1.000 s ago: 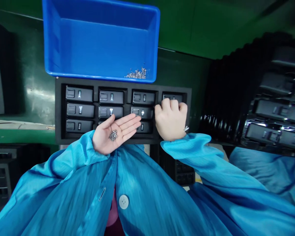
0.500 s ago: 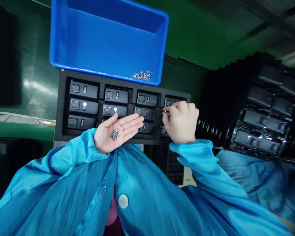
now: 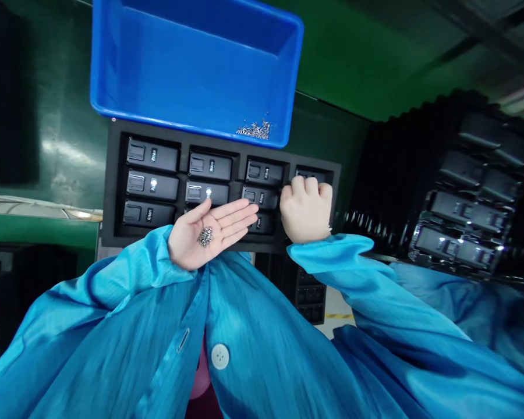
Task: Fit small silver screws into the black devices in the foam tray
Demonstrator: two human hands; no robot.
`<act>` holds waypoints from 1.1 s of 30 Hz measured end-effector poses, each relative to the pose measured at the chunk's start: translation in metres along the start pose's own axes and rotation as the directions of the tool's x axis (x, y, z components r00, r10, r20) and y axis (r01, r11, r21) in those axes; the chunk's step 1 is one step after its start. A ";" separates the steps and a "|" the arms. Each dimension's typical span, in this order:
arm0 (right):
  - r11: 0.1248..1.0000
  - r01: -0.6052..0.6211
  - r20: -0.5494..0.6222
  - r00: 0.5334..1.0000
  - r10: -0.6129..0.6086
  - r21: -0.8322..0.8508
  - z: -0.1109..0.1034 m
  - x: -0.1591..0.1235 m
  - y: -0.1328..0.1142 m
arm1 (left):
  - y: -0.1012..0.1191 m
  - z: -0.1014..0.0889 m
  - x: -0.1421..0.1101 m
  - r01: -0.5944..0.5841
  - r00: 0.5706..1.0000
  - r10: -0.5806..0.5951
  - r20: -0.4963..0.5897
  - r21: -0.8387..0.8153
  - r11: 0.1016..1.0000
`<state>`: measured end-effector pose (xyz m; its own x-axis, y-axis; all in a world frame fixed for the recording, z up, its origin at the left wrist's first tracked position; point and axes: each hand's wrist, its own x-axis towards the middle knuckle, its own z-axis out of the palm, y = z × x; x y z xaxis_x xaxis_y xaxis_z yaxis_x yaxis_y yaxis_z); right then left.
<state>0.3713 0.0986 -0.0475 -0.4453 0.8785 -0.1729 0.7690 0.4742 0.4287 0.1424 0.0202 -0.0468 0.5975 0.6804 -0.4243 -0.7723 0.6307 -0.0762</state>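
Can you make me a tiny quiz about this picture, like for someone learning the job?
1. Fill in: A cluster of small metal pieces lies on the open palm of the person's ____ hand.
2. True or false: The heap of metal pieces in the blue bin covers its whole floor.
3. Where is the right hand?
A) over the right end of the black tray
B) inside the bin
C) beyond the bin

Key: 1. left hand; 2. false, it sits near one corner; 3. A
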 end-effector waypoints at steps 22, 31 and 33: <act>0.788 0.337 -0.485 0.873 -0.056 0.515 -0.061 -0.030 -0.019 | -0.021 0.022 0.019 0.043 0.959 0.047 -0.281 0.306 0.951; 0.736 0.372 -0.501 0.864 -0.051 0.566 -0.055 -0.028 -0.018 | -0.024 0.023 0.018 -0.011 0.947 0.094 -0.307 0.261 0.965; 0.700 0.377 -0.496 0.868 -0.037 0.607 -0.052 -0.028 -0.020 | -0.025 0.023 0.018 -0.018 0.946 0.099 -0.310 0.255 0.967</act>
<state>0.3443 0.0609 -0.0049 -0.6425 0.7158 0.2736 0.6487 0.6981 -0.3030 0.1770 0.0252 -0.0318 0.4214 0.5903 -0.6884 -0.7022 0.6928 0.1642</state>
